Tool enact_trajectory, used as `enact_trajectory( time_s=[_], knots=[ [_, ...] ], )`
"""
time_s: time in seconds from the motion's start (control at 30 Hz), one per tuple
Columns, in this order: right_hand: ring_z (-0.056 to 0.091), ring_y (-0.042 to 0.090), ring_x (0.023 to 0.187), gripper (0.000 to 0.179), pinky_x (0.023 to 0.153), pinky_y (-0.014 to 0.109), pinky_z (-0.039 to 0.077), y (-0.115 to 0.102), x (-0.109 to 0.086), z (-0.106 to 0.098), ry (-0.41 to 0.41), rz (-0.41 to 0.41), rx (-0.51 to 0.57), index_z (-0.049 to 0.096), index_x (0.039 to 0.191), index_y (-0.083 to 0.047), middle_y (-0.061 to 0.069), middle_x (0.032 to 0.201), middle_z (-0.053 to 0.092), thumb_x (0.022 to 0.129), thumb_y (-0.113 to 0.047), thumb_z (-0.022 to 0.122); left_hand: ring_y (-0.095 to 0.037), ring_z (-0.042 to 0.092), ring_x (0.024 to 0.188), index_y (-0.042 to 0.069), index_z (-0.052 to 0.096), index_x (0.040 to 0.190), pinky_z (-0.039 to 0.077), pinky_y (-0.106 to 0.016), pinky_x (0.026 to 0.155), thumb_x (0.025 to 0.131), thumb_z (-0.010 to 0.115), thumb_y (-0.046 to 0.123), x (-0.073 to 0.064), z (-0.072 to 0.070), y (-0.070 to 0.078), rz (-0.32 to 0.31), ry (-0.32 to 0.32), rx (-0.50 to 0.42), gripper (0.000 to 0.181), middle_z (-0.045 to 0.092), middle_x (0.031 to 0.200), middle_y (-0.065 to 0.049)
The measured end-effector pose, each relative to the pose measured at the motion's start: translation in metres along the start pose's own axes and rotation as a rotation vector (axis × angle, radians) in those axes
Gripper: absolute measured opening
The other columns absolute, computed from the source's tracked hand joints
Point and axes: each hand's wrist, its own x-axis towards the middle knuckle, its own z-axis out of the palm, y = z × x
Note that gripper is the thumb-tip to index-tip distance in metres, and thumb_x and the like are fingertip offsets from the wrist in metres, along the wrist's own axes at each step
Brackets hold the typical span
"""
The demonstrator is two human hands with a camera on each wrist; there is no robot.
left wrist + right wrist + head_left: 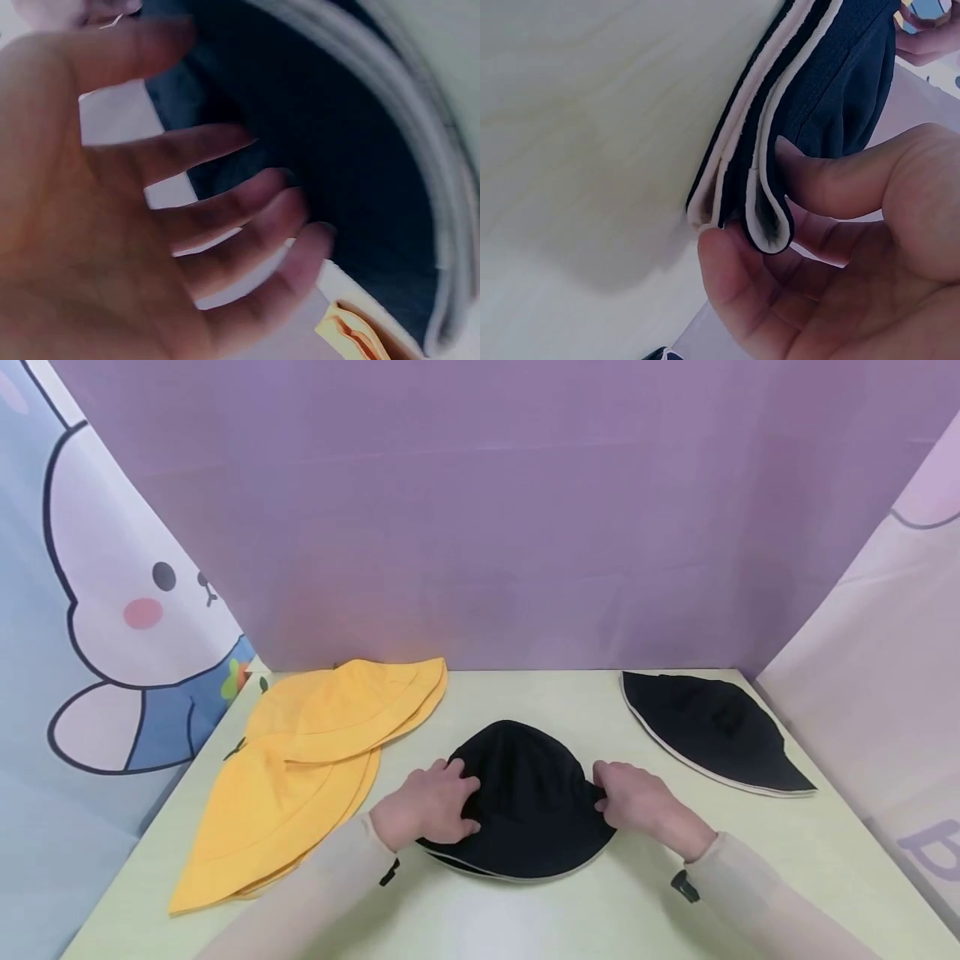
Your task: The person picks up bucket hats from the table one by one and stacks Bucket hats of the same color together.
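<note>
A black bucket hat (525, 818) with a pale edge trim lies folded flat at the middle of the table. My left hand (435, 802) rests on its left side; in the left wrist view the fingers (217, 221) are spread and touch the dark cloth (352, 150). At the hat's right end, my right hand (641, 797) pinches the brim. The right wrist view shows the thumb (847, 180) on the upper fold of the brim (769, 225), with the fingers beneath. Two light-trimmed folds lie one over the other there.
Several yellow hats (277, 810) lie overlapped, folded flat, on the left of the table (510, 927). Another folded black hat (712, 731) lies at the back right. A purple cloth (510, 527) hangs behind the table, with printed cloths at both sides.
</note>
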Motion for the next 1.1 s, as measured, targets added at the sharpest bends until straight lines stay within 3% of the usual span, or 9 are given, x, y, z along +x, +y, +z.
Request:
enact_trajectory(
  time_s=[0.17,0.47,0.67,0.93,1.1],
  knots=[
    [0.051,0.018,0.070,0.018,0.060,0.037,0.044,0.002,-0.002,-0.002,0.009,0.006,0.022,0.058,0.092,-0.010,0.000,0.082,0.056,0.088,-0.007,0.075,-0.024,0.050,0.109,0.020,0.056,0.138,0.050,-0.042,0.080,0.089,0.074,0.051,0.003,0.000,0.006,-0.018,-0.056,0.081,0.061,0.053,0.128,-0.007],
    [0.050,0.013,0.059,0.022,0.058,0.034,0.043,0.028,-0.011,-0.013,0.040,-0.011,0.114,0.063,0.091,-0.009,-0.004,0.068,0.056,0.086,-0.023,0.080,-0.024,0.050,0.112,0.024,0.051,0.143,0.050,-0.041,0.081,0.088,0.075,0.053,0.009,0.003,0.013,-0.055,-0.078,0.157,0.067,0.051,0.134,-0.006],
    [0.055,0.016,0.065,0.031,0.061,0.039,0.046,0.064,-0.016,-0.036,0.072,0.038,0.083,0.066,0.096,-0.007,-0.002,0.075,0.062,0.086,-0.033,0.079,-0.025,0.051,0.110,0.022,0.051,0.141,0.050,-0.041,0.080,0.086,0.077,0.053,0.011,0.003,0.013,-0.050,-0.069,0.151,0.068,0.052,0.132,-0.006],
    [0.057,0.020,0.069,0.022,0.061,0.041,0.046,0.121,-0.015,-0.059,0.133,0.103,0.030,0.063,0.086,-0.008,0.002,0.080,0.063,0.090,-0.027,0.073,-0.025,0.051,0.108,0.022,0.052,0.142,0.049,-0.041,0.080,0.085,0.079,0.051,0.008,0.004,0.012,-0.064,-0.075,0.140,0.070,0.052,0.130,-0.007],
    [0.061,0.032,0.073,0.024,0.067,0.048,0.049,0.165,-0.014,-0.068,0.150,0.173,0.001,0.061,0.082,-0.003,0.010,0.080,0.064,0.090,-0.023,0.070,-0.025,0.051,0.110,0.022,0.052,0.142,0.049,-0.041,0.080,0.084,0.079,0.051,0.007,0.004,0.012,-0.065,-0.076,0.131,0.070,0.052,0.132,-0.007]
  ],
)
